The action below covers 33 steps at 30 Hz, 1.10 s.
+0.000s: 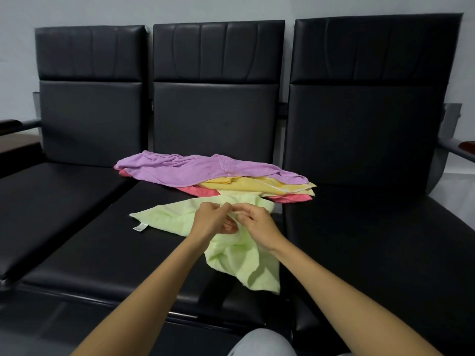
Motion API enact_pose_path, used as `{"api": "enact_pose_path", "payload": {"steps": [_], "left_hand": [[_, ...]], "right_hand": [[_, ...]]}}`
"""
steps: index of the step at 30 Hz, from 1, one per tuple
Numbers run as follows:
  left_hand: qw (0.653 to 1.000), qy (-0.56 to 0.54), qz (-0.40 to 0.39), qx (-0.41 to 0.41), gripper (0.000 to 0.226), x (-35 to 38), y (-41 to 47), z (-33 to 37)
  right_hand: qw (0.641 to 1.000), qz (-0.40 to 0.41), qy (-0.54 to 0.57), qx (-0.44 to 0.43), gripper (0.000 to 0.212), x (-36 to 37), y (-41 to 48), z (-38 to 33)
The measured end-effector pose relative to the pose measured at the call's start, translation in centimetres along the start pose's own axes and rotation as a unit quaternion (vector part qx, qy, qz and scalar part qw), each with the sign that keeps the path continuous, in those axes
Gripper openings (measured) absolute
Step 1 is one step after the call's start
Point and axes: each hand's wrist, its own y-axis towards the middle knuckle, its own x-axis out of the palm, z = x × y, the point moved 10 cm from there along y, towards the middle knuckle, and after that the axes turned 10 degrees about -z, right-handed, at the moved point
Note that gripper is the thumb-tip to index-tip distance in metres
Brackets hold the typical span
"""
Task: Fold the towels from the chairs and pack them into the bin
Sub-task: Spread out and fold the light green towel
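A: Entry. Item in work: green towel [231, 255], rumpled on the middle seat [102, 253] of a row of three black padded chairs. Hands?

B: Left hand [209, 219] and right hand [257, 222] meet over the middle of the green towel, close together. Both have their fingers curled and pinch a raised fold or hem of it between thumb and fingertips. Neither holds anything else.

A: Handling?

B: Judged light, soft and limp. It drapes and creases (no stiffness to keep a fold by itself). Not slippery, not fragile. Best taken at two corners or along a hem. The white label [140, 227] marks the green towel's leftmost corner, a handy reference.

A: Others waiting?

B: Just behind the green towel is a loose pile: purple towel [195, 168] on top, yellow towel [257, 185] under it, pink towel [290, 198] lowest. Whether the pile touches the green towel, I cannot tell.

A: Surface, room?

B: The seat looks smooth, leather-like and flat enough to fold on; cloth may slide a little. Behind the green towel stand tall backrests and a pale wall [77, 9], with an armrest [457, 147] well to its right. The bin is not in view.
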Motion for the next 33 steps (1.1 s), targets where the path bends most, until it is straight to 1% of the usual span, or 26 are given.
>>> {"api": "enact_pose_path", "payload": {"steps": [2, 3, 5, 6, 8, 10, 11, 13, 14, 16, 17, 20, 21, 22, 23, 25, 27, 28, 29, 30, 32, 33], "left_hand": [[0.999, 0.045, -0.013, 0.007, 0.029, 0.3, -0.1, 0.4], [0.998, 0.06, -0.022, 0.009, 0.031, 0.5, -0.1, 0.6], [0.997, 0.066, -0.032, 0.011, 0.034, 0.8, -0.2, 1.0], [0.998, 0.048, -0.03, 0.012, 0.035, 0.8, -0.2, 1.2], [0.999, -0.027, -0.015, 0.02, 0.035, 0.5, -0.1, 1.9], [0.994, -0.1, 0.008, 0.044, 0.036, -0.2, 0.3, 3.0], [0.99, -0.127, 0.018, 0.059, 0.036, -0.4, 0.4, 3.7], [0.983, -0.164, 0.032, 0.08, 0.037, -0.8, 0.6, 4.9], [0.979, -0.177, 0.036, 0.091, 0.038, -0.7, 0.6, 5.9], [0.971, -0.211, 0.053, 0.098, 0.037, -1.1, 1.0, 6.7], [0.965, -0.232, 0.061, 0.102, 0.035, -1.3, 1.1, 7.5], [0.95, -0.282, 0.086, 0.1, 0.031, -2.3, 1.8, 9.1], [0.947, -0.291, 0.089, 0.1, 0.031, -2.4, 1.9, 9.8], [0.945, -0.299, 0.089, 0.103, 0.031, -2.4, 1.8, 10.5], [0.942, -0.304, 0.086, 0.109, 0.031, -2.1, 1.8, 11.3], [0.94, -0.307, 0.091, 0.118, 0.031, -1.8, 1.6, 12.4], [0.935, -0.315, 0.105, 0.124, 0.031, -2.0, 1.5, 13.2], [0.933, -0.319, 0.112, 0.126, 0.029, -2.2, 1.6, 13.7], [0.932, -0.316, 0.122, 0.127, 0.028, -2.6, 1.6, 14.0], [0.933, -0.314, 0.124, 0.128, 0.027, -2.7, 1.5, 14.5], [0.935, -0.307, 0.116, 0.135, 0.027, -2.3, 0.9, 15.8], [0.936, -0.301, 0.114, 0.14, 0.028, -2.1, 0.7, 16.3]], "right_hand": [[1.0, 0.017, 0.004, 0.016, 0.017, -0.4, -0.3, 0.3], [0.999, 0.032, -0.008, 0.02, 0.015, -0.8, -0.5, 0.2], [0.995, 0.06, -0.072, 0.02, 0.017, -1.5, -0.8, -0.2], [0.99, 0.065, -0.125, 0.021, 0.019, -1.5, -0.9, -0.4], [0.97, 0.082, -0.222, 0.049, 0.019, -2.1, -1.3, -0.6], [0.953, 0.14, -0.25, 0.098, 0.017, -4.1, -2.1, -0.2], [0.944, 0.172, -0.26, 0.108, 0.016, -5.3, -2.8, -0.5], [0.926, 0.211, -0.293, 0.115, 0.016, -7.0, -3.7, -0.7], [0.917, 0.22, -0.315, 0.104, 0.015, -8.0, -3.8, -1.4], [0.901, 0.218, -0.367, 0.077, 0.011, -8.7, -3.9, -1.6], [0.889, 0.223, -0.398, 0.04, 0.012, -9.4, -4.2, -2.4], [0.827, 0.19, -0.523, -0.081, 0.029, -9.3, -5.6, -3.7], [0.804, 0.173, -0.559, -0.099, 0.033, -9.6, -6.3, -3.8], [0.792, 0.15, -0.584, -0.094, 0.038, -10.0, -6.6, -3.3], [0.791, 0.131, -0.592, -0.078, 0.043, -10.7, -6.9, -2.7], [0.818, 0.098, -0.567, -0.003, 0.038, -13.0, -7.0, -1.6], [0.821, 0.095, -0.561, 0.045, 0.033, -16.2, -7.8, -1.8], [0.803, 0.091, -0.585, 0.065, 0.029, -17.6, -8.4, -2.5], [0.788, 0.098, -0.605, 0.067, 0.027, -18.7, -8.9, -3.4], [0.773, 0.119, -0.619, 0.066, 0.034, -20.1, -9.7, -4.9], [0.745, 0.163, -0.645, 0.053, 0.066, -22.2, -11.5, -7.7], [0.727, 0.174, -0.662, 0.058, 0.076, -23.0, -11.7, -8.5]]}}
